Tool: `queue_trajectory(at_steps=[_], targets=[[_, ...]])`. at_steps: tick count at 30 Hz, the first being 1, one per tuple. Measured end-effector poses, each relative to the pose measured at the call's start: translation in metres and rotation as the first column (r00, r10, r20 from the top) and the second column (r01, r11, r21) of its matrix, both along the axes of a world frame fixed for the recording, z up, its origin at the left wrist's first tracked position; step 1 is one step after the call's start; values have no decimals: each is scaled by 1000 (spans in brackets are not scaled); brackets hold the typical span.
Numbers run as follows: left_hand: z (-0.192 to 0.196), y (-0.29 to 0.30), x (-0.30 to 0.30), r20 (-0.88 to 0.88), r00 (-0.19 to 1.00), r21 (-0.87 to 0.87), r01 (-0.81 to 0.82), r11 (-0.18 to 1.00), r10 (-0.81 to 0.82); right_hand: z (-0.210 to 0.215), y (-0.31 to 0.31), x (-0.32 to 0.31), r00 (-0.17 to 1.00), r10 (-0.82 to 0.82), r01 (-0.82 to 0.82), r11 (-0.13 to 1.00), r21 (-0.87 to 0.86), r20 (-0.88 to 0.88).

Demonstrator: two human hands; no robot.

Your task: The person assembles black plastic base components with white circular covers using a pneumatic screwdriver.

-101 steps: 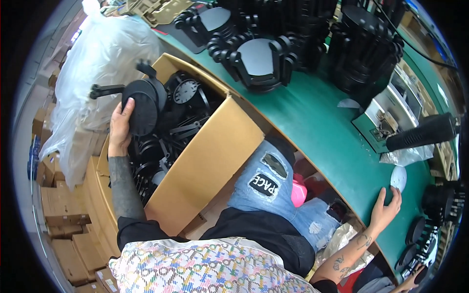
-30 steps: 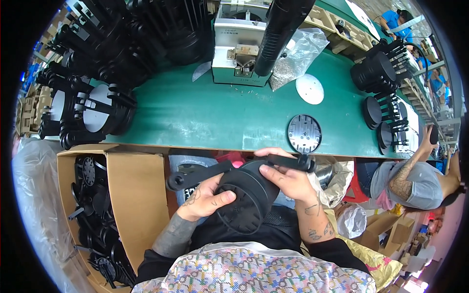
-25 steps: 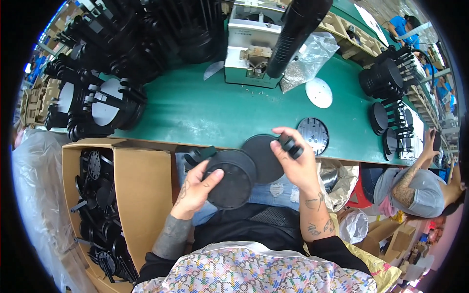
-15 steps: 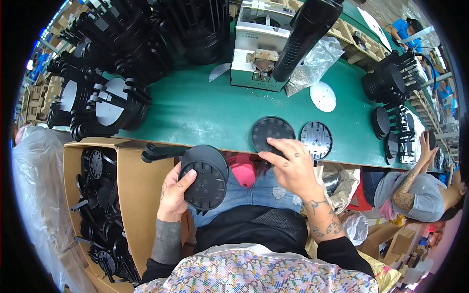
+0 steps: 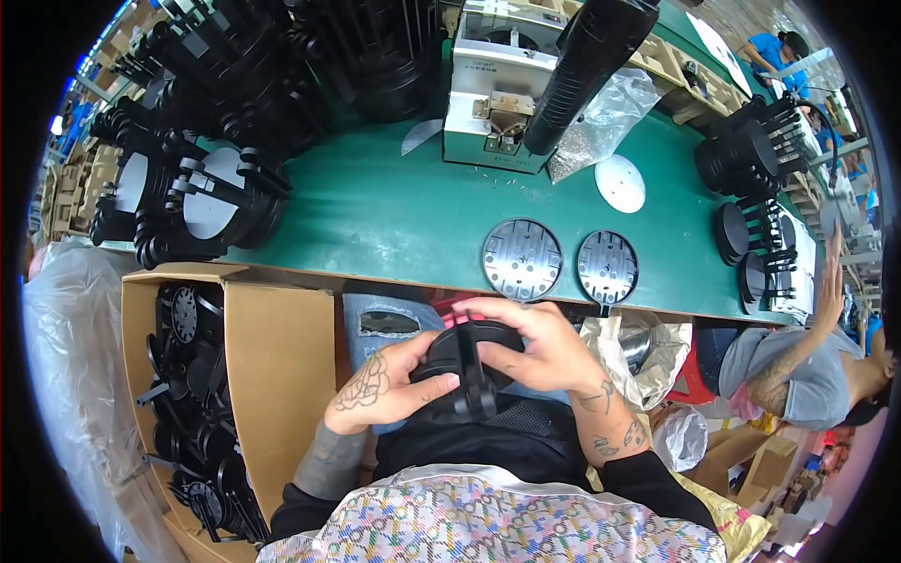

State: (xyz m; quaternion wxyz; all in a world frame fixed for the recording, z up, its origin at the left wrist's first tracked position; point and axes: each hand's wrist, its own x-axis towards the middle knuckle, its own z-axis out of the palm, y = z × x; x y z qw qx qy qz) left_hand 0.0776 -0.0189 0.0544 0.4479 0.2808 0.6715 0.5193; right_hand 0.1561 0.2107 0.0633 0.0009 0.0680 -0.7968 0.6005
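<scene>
Over my lap, both hands grip one black round plastic part (image 5: 465, 371) that has a stem pointing toward me. My left hand (image 5: 380, 394) clasps its left side and my right hand (image 5: 535, 347) covers its top and right side. Two dark grey round ribbed discs, one (image 5: 522, 259) and the other (image 5: 607, 266), lie flat side by side on the green table (image 5: 375, 216) just beyond my hands, near its front edge.
An open cardboard box (image 5: 272, 375) of black parts stands at my left. Stacks of black parts (image 5: 197, 197) crowd the table's far left. A small machine (image 5: 502, 94) with a black tube and a clear bag sits at the back. A co-worker (image 5: 798, 357) sits at the right.
My right hand came back from the table, leaving the second disc lying beside the first. Both hands now hold the black part together over my lap.
</scene>
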Motion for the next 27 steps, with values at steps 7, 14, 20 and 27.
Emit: queue_trajectory(at_steps=[7,14,20,27], targets=[[10,-15,-34,-80,825,32,-559,829,560,4,75,61,732,-618,493,771,-402,-288],[-49,11,-107,-534,522,359,-571,738,664,6,154,103,557,-543,830,336,446,-628],[-46,49,-94,-825,249,323,-528,785,507,-43,158,117,652,-613,717,307,625,-446],[-32,29,-62,-924,363,11,-291,957,121,-40,136,103,733,-607,642,466,609,-308]])
